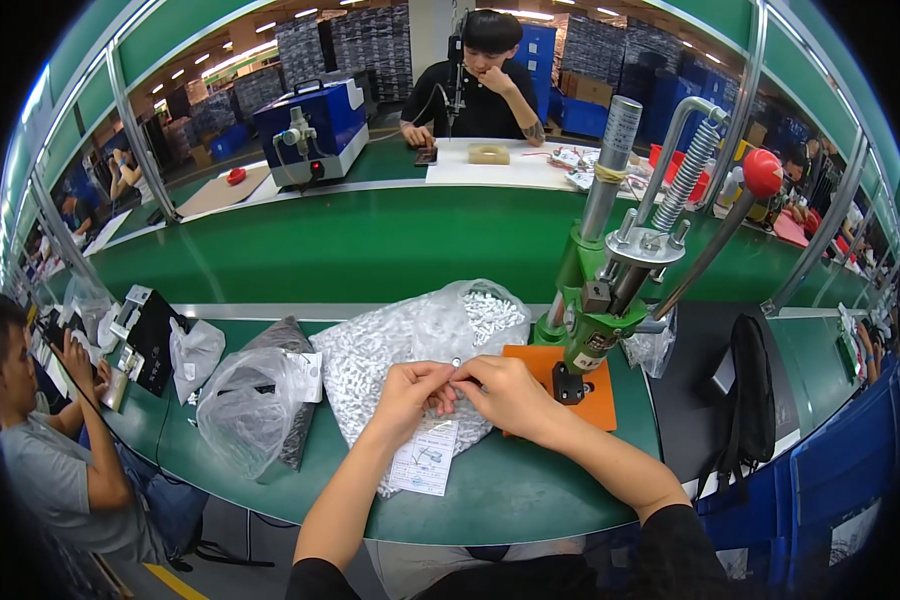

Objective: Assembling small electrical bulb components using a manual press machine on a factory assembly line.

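Note:
My left hand (pixel 410 396) and my right hand (pixel 510 392) meet over the bench, fingertips pinched together on a small whitish part (pixel 456 362). Its exact kind is too small to make out. Beneath them lies a large clear plastic bag (pixel 355 350) full of small white pieces. An open clear bag (pixel 495 318) of similar white pieces sits just beyond my fingers. A printed paper slip (pixel 425 462) rests on the big bag's near side, below my hands. To the right of my right hand stands a green hand press (pixel 590 325) on an orange base plate (pixel 598 405).
The press's lever ends in a red ball (pixel 762 173). Left are a bag of dark pieces (pixel 295 400) and a crumpled clear bag (pixel 250 415). A black bag (pixel 752 390) lies right. Across the green conveyor (pixel 370 240) one person sits; another (pixel 60 450) sits at left.

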A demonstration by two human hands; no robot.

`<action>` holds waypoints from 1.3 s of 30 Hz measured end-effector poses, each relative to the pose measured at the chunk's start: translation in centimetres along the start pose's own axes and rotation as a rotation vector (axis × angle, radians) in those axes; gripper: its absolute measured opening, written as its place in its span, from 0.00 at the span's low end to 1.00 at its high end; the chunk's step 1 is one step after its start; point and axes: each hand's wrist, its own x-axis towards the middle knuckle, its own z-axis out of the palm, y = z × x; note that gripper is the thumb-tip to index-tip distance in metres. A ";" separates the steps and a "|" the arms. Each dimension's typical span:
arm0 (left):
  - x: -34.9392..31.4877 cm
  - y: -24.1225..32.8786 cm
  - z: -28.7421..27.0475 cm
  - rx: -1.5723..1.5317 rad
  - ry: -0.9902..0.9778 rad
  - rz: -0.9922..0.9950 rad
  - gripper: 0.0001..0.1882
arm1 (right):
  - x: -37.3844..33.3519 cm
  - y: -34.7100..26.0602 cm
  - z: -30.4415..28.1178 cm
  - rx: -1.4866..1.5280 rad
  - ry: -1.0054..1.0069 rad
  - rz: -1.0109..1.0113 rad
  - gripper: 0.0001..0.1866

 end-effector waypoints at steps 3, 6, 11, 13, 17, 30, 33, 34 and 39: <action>-0.1 0.0 -0.3 -0.004 0.004 0.006 0.11 | 0.4 -0.2 -0.2 -0.034 0.003 -0.057 0.06; -0.2 0.3 -0.1 -0.001 -0.017 -0.020 0.11 | 0.7 -0.4 -1.1 0.001 0.002 0.062 0.08; -0.2 0.5 0.0 0.054 -0.087 -0.045 0.10 | 0.9 -0.1 -2.3 -0.030 -0.124 -0.013 0.12; -0.3 0.6 0.0 0.082 -0.121 -0.049 0.10 | 1.1 -0.1 -2.6 -0.028 -0.186 -0.010 0.11; -0.5 0.8 0.2 0.098 -0.125 -0.046 0.10 | 1.0 -0.3 -2.6 -0.043 -0.274 0.049 0.10; -0.2 0.2 0.7 0.250 -0.138 0.032 0.08 | 0.1 -3.9 -4.6 -0.290 -0.066 -0.084 0.15; -0.2 0.6 1.5 0.284 -0.104 0.014 0.08 | -0.3 -9.2 -9.2 -0.113 -0.013 -0.084 0.12; -0.6 0.4 0.9 0.287 -0.091 0.006 0.08 | -0.5 -9.9 -10.1 -0.082 0.066 -0.141 0.10; -0.3 0.3 1.2 0.326 -0.142 0.038 0.07 | -1.9 -9.4 -16.6 -0.138 0.901 -0.117 0.04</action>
